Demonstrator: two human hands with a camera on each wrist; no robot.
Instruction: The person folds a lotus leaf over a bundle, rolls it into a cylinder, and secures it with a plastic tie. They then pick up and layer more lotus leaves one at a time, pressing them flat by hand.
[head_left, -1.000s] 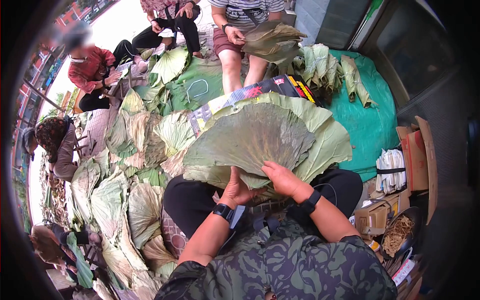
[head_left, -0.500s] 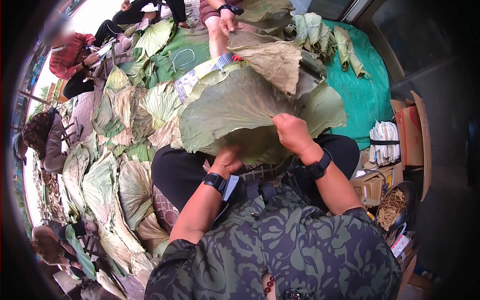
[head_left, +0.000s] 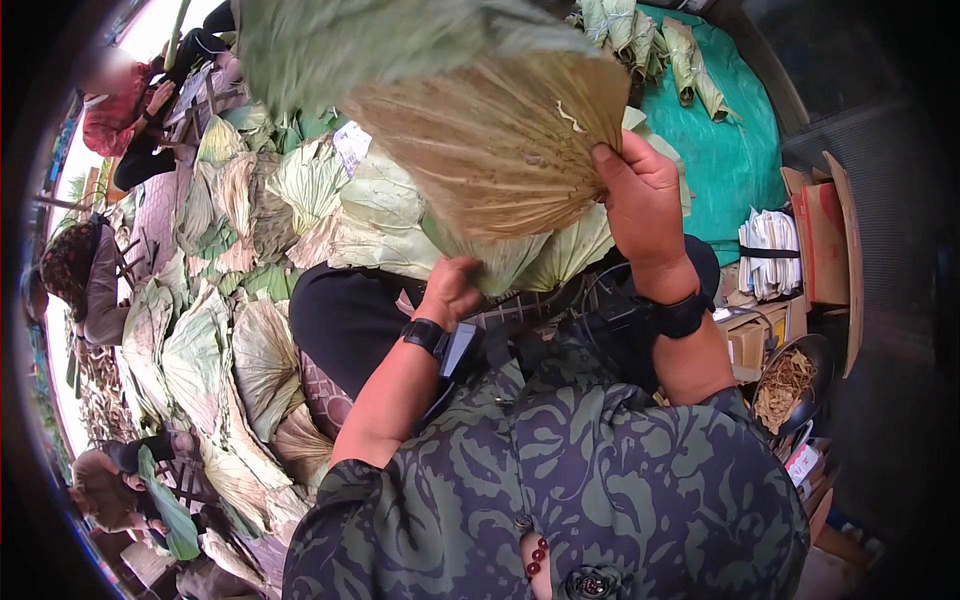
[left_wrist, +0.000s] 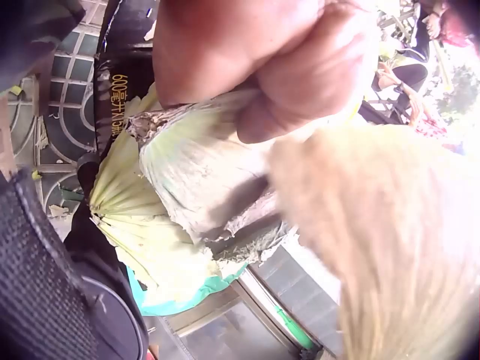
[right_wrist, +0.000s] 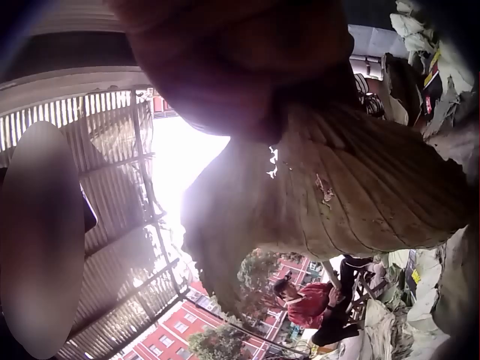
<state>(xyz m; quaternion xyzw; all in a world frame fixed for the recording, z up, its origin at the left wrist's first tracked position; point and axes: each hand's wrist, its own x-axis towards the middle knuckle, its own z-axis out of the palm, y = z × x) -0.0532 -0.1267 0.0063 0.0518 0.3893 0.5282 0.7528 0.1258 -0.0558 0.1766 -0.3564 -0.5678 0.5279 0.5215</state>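
Observation:
A large brown dried leaf (head_left: pixel 490 140) is lifted in the head view, its narrow corner pinched between thumb and fingers of my right hand (head_left: pixel 645 205). Beyond it a green leaf (head_left: pixel 360 50) is blurred. Lower left of the raised leaf, my left hand (head_left: pixel 452 292) grips the edge of a pale green leaf (head_left: pixel 490 257) over the lap. The left wrist view shows the left hand (left_wrist: pixel 262 60) with curled fingers on a whitish leaf (left_wrist: pixel 202 161). In the right wrist view the leaf (right_wrist: pixel 337 180) hangs from the right hand (right_wrist: pixel 247 67).
Many dried leaves (head_left: pixel 205 350) cover the ground at left, where other people sit. Rolled leaf bundles (head_left: pixel 690 75) lie on a green sheet (head_left: pixel 715 180) at upper right. A strapped stack (head_left: pixel 770 250), cardboard boxes (head_left: pixel 828 250) and a bowl of brown scraps (head_left: pixel 785 390) stand at right.
My right hand has moved up and right, raising the brown leaf off the pile. My left hand stays low by the lap. The head view has shifted slightly.

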